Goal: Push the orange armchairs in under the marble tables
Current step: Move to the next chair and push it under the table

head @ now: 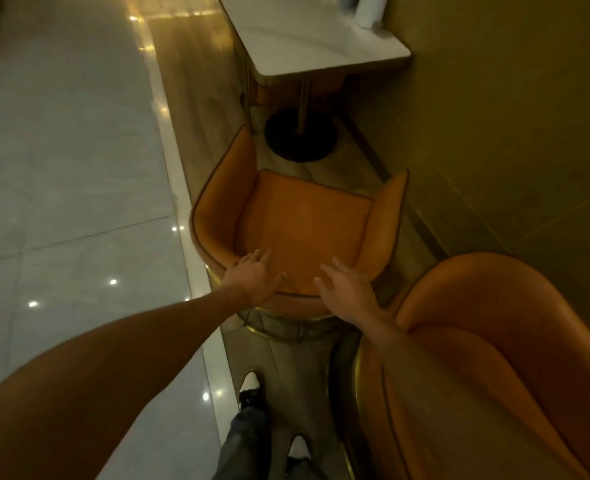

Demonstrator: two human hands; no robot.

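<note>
Dim, warm yellow-orange cast, small glare spots on the glossy floor tiles [61, 188], soft motion blur throughout, wide-angle bending at edges.

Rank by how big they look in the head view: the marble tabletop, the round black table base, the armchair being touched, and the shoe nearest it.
1. armchair
2. marble tabletop, although it stands farther from the camera, so its true size is unsure
3. black table base
4. shoe
</note>
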